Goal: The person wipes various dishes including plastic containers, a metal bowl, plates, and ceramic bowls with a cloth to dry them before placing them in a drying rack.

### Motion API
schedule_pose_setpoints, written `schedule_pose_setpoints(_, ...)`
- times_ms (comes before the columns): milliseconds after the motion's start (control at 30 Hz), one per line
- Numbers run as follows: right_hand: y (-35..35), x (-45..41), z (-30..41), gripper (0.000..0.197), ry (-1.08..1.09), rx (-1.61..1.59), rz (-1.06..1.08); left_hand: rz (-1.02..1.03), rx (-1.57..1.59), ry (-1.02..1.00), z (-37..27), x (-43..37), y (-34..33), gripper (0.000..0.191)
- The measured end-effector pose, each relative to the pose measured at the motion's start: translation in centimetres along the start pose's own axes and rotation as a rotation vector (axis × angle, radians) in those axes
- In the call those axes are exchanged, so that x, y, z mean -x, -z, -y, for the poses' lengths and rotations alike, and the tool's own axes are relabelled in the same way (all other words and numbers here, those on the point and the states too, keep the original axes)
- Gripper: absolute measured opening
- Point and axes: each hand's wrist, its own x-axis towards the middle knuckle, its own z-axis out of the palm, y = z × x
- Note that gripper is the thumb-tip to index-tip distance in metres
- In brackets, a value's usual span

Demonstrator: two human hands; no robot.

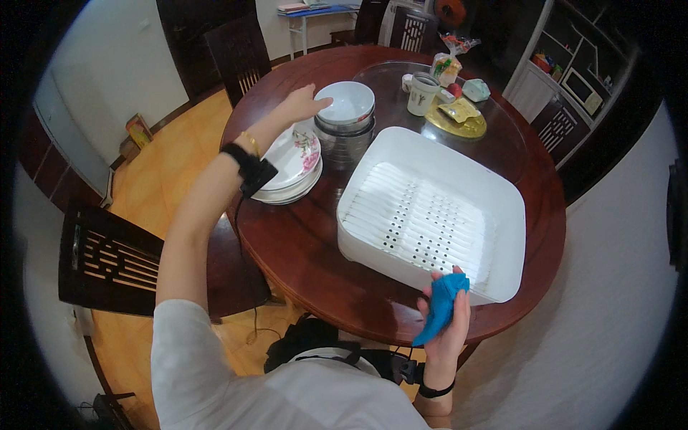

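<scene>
My left hand (304,102) reaches over the table to a white bowl (348,101), its thumb at the rim; whether the fingers grip it is hard to see. The bowl tops a stack standing on metal containers (345,145). Below my left forearm sits a pile of white plates (290,161) with a pink flower pattern, partly hidden by the wrist strap. A crumpled blue cloth (444,309) is held in my right hand (456,322), at the near edge of a white plastic drain basket (371,263). Holes and ridges cover the basket's floor, and nothing lies in it.
A round wooden table (301,269) carries a glass turntable (387,80). On it stand a patterned cup (423,95), a golden plate (467,128), a bread bag (447,67) and a red fruit (454,90). A dark wooden chair (113,263) is at the left.
</scene>
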Motion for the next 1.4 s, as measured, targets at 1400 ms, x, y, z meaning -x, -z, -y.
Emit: schedule_pose_setpoints(1400, 7.8, -0.7, 2.1, 0.044, 0.689, 1.33, -0.233, 0.779, -0.049, -0.099, -7.2, -5.0, -1.2, 0.052)
